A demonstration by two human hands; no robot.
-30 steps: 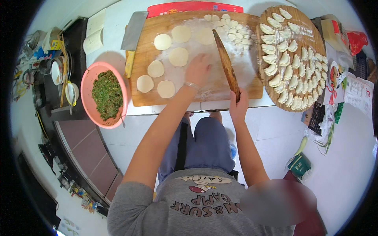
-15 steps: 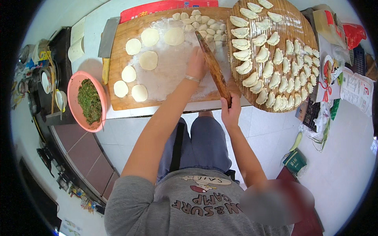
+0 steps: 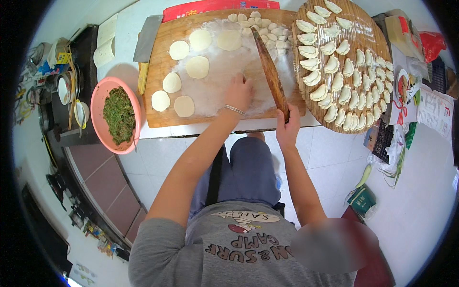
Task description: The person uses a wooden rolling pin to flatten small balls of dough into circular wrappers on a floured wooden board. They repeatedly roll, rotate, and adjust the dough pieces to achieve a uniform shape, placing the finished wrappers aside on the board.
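Note:
My right hand (image 3: 288, 125) grips the near end of a tapered wooden rolling pin (image 3: 271, 76), which slants away across the floured board (image 3: 229, 122). Left of the pin, my left hand (image 3: 238, 93) is low over the board, its fingers curled in; whatever they hold is hidden. Several round dough wrappers (image 3: 198, 67) lie on the board's left half, and another wrapper (image 3: 229, 40) lies beyond my left hand. Small dough pieces (image 3: 272, 36) crowd the far right corner, close to the pin's tip.
A round wooden tray (image 3: 306, 103) of folded dumplings (image 3: 333, 64) adjoins the board on the right. To the left are a cleaver (image 3: 147, 40) and a pink bowl (image 3: 98, 122) of green filling (image 3: 118, 115). A red package (image 3: 215, 7) lies along the far edge.
The whole view has shifted, so the board and tray appear farther right. My left hand has drawn nearer to me and away from the rolling pin. My right hand keeps its grip.

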